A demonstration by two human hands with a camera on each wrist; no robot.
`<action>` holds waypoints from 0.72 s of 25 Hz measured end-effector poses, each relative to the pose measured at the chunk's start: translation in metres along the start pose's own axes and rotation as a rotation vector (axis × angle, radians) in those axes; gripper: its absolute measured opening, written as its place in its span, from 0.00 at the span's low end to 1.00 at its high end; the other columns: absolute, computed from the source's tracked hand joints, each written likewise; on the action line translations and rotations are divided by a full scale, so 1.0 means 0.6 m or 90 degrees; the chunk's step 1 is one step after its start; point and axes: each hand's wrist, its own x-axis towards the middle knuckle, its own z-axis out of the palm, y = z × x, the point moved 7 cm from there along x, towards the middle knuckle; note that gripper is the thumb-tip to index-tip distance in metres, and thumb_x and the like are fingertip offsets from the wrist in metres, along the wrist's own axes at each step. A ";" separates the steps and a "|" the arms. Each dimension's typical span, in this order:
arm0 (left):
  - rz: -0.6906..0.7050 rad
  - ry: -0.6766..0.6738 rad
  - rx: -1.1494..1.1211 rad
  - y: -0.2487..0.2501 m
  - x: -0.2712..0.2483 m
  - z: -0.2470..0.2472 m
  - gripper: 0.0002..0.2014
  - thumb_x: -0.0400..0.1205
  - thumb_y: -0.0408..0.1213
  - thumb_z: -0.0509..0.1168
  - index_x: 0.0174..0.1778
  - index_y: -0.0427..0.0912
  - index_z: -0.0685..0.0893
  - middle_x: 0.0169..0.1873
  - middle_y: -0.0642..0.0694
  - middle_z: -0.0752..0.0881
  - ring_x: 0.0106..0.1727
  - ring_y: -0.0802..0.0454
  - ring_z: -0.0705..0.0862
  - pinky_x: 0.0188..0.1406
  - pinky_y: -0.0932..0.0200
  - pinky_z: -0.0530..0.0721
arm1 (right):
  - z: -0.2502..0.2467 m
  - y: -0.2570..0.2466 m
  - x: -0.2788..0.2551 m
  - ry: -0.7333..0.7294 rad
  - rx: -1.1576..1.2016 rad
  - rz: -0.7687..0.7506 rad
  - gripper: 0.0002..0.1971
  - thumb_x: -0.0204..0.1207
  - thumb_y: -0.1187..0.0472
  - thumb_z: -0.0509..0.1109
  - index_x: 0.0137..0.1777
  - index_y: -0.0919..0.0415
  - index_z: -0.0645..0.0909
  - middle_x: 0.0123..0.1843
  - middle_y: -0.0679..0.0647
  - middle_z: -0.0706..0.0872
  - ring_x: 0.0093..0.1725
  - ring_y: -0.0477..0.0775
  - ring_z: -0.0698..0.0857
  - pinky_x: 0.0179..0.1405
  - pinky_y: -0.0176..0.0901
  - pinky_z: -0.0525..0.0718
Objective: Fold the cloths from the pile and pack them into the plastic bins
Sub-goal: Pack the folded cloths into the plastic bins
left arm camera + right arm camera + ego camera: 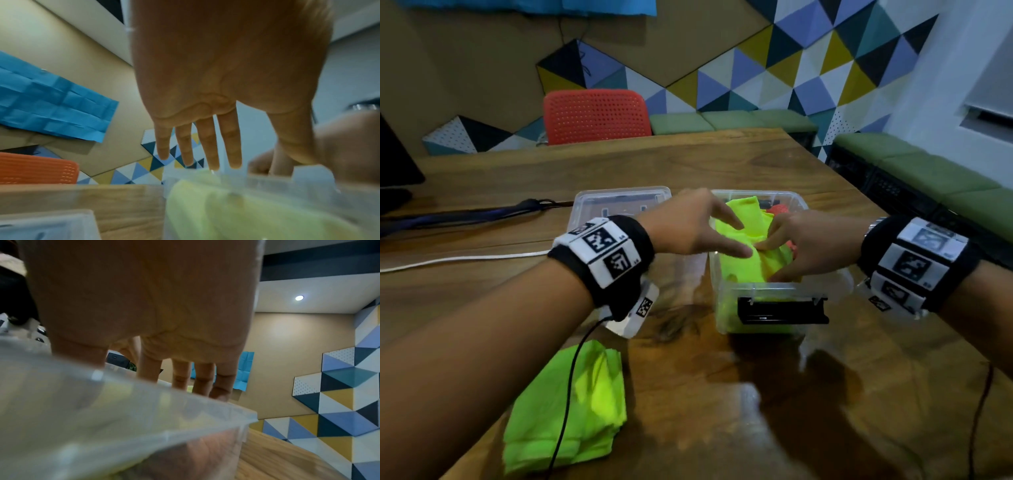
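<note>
A clear plastic bin point(726, 301) stands mid-table, holding bright yellow cloth point(743, 212) and a bit of orange cloth point(779, 209) at its far side. My left hand point(739, 240) reaches over the bin from the left, fingers straight, touching the top of the yellow cloth; its fingers point(207, 146) show spread in the left wrist view. My right hand point(770, 260) dips into the bin from the right, thumb and fingers pinching a bunched fold of the cloth. The bin wall point(123, 410) hides those fingertips in the right wrist view. A pile of yellow-green cloths point(565, 404) lies near left.
A second clear bin point(619, 198) stands just left of the first, with no cloth visible in it. A white cable point(465, 257) and dark cables point(482, 212) cross the table's left side. A red chair point(595, 116) stands behind; the table edge runs along the right.
</note>
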 end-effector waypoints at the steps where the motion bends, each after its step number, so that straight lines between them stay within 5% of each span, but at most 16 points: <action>1: -0.011 0.048 -0.037 -0.010 -0.016 -0.021 0.25 0.74 0.62 0.75 0.64 0.55 0.89 0.63 0.58 0.87 0.64 0.60 0.83 0.66 0.57 0.79 | -0.004 -0.001 0.001 0.014 -0.022 0.009 0.34 0.70 0.30 0.72 0.76 0.38 0.75 0.71 0.46 0.74 0.64 0.48 0.72 0.58 0.46 0.75; 4: -0.086 0.085 -0.046 -0.066 -0.079 -0.060 0.10 0.80 0.47 0.74 0.56 0.55 0.90 0.52 0.57 0.90 0.55 0.59 0.87 0.59 0.56 0.84 | -0.030 -0.020 -0.003 0.071 -0.069 0.023 0.35 0.63 0.30 0.77 0.71 0.38 0.79 0.74 0.43 0.72 0.69 0.51 0.71 0.57 0.46 0.69; 6: -0.168 -0.053 0.043 -0.115 -0.127 -0.048 0.09 0.79 0.38 0.73 0.53 0.56 0.89 0.49 0.56 0.89 0.54 0.56 0.86 0.59 0.54 0.85 | -0.046 -0.028 -0.007 0.095 -0.019 0.034 0.37 0.59 0.33 0.81 0.69 0.39 0.76 0.71 0.42 0.75 0.64 0.52 0.75 0.58 0.50 0.72; 9: -0.311 -0.283 0.117 -0.182 -0.211 -0.001 0.23 0.73 0.30 0.75 0.61 0.55 0.85 0.58 0.53 0.86 0.60 0.51 0.84 0.64 0.46 0.86 | -0.051 -0.035 -0.012 0.069 -0.013 0.044 0.37 0.60 0.36 0.82 0.70 0.36 0.74 0.71 0.45 0.76 0.66 0.56 0.75 0.63 0.54 0.75; 12: -0.405 -0.365 0.063 -0.216 -0.278 0.044 0.31 0.70 0.32 0.81 0.68 0.52 0.80 0.63 0.50 0.82 0.64 0.46 0.83 0.59 0.42 0.89 | -0.055 -0.044 -0.017 0.038 -0.031 0.059 0.36 0.67 0.40 0.80 0.76 0.35 0.74 0.75 0.49 0.70 0.71 0.59 0.70 0.69 0.58 0.75; 15: -0.422 -0.379 0.038 -0.230 -0.302 0.074 0.34 0.66 0.39 0.85 0.67 0.48 0.80 0.60 0.47 0.82 0.55 0.46 0.86 0.47 0.52 0.91 | -0.056 -0.049 -0.022 0.027 -0.015 0.075 0.31 0.76 0.46 0.73 0.79 0.40 0.72 0.76 0.49 0.69 0.72 0.58 0.70 0.70 0.54 0.73; 18: -0.401 -0.418 0.061 -0.242 -0.303 0.088 0.33 0.56 0.50 0.84 0.57 0.44 0.88 0.49 0.46 0.89 0.47 0.44 0.89 0.45 0.53 0.88 | -0.049 -0.049 -0.027 0.053 0.072 0.057 0.23 0.83 0.57 0.64 0.79 0.47 0.74 0.70 0.50 0.79 0.57 0.49 0.76 0.56 0.40 0.74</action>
